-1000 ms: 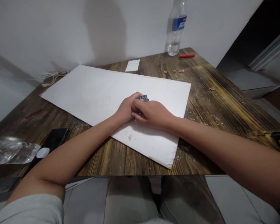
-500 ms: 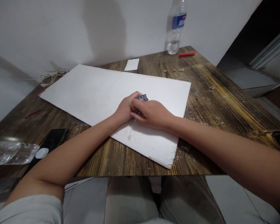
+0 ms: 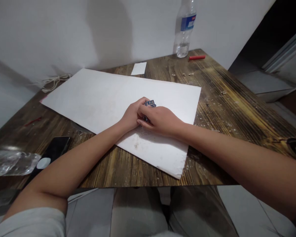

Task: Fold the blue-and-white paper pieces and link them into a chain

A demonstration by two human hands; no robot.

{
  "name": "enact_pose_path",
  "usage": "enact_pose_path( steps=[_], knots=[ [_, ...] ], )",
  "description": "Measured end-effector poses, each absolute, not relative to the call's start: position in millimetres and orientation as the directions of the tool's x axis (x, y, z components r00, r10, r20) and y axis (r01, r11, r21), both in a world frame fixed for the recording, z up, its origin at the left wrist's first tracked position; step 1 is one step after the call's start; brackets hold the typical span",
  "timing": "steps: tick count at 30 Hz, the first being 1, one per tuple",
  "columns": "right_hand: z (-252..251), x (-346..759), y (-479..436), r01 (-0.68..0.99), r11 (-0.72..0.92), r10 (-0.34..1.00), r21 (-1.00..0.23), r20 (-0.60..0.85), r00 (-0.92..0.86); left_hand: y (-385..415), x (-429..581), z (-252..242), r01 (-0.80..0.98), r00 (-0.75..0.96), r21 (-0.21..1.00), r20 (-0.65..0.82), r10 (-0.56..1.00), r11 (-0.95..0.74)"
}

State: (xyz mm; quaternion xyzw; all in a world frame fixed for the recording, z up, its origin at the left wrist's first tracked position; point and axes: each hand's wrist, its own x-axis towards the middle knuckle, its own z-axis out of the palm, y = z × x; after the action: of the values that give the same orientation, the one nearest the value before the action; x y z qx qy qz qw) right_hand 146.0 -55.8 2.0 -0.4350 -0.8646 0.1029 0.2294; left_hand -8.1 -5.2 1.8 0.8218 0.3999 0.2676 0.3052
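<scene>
Head view: the tall clear plastic bottle with a blue label [image 3: 184, 29] stands upright at the far edge of the dark brown wooden worktop [image 3: 227, 108], against the wall. There is a little water in its bottom and nothing above that. A crushed clear plastic bottle [image 3: 12, 163] lies on its side at the near left edge; I cannot tell whether anything is in it.

Between my hands is the small blue-and-white patterned piece [image 3: 150, 104]. Only a corner shows above my fingers, blue lines on a pale ground, and the rest of its shape is hidden. It rests on the large white rectangular sheet [image 3: 101, 95], to the right of the sheet's middle. My left hand [image 3: 133, 115] is curled over it from the left, fingers folded down on top. My right hand [image 3: 161, 120] closes on it from the right, thumb and fingers pinched against it, and the two hands touch.

The sheet lies slantwise across the worktop. A black phone [image 3: 53, 149] lies just right of the crushed bottle, a small white paper slip [image 3: 138, 68] lies beyond the sheet, and a red stick [image 3: 196, 57] lies near the upright bottle.
</scene>
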Motion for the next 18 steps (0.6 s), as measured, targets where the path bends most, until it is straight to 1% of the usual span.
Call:
enact_pose_path(
  steps=[9,18],
  knots=[
    [1.0,145.0,-55.5,0.697,0.598,0.801,-0.396,0.310,-0.512,-3.7,-8.6,0.3,0.471,0.543,0.730,0.202,0.815,-0.495],
    [3.4,145.9,-56.1,0.701,0.592,0.806,-0.396,0.287,-0.518,-4.1,-8.6,1.0,0.500,0.531,0.721,0.182,0.828,-0.479]
  ],
)
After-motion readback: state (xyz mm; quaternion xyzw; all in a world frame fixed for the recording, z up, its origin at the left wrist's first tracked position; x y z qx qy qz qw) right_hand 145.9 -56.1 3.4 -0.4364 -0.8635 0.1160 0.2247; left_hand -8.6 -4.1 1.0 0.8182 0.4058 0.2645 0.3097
